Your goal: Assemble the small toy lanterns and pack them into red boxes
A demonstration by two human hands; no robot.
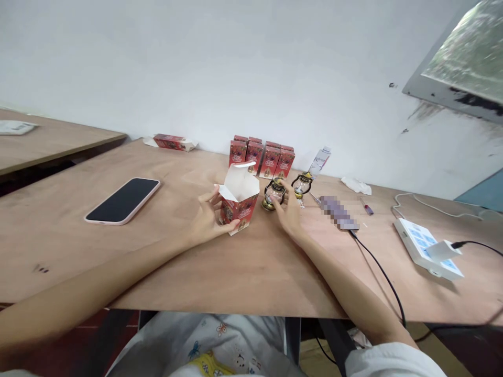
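You sit in what appears to be a simple workroom, at a bare wooden desk [243,275] set against a plain white wall [196,63], with matching red boxes [270,160] grouped at 12 o'clock and two look-alike small lanterns [302,184] nearer you. A second desk [58,133] stands at 10 o'clock. At 2 o'clock lies a white power strip [418,242]; beyond it, a framed pane [469,52] tops stained paint. Workshop or home, you cannot tell.
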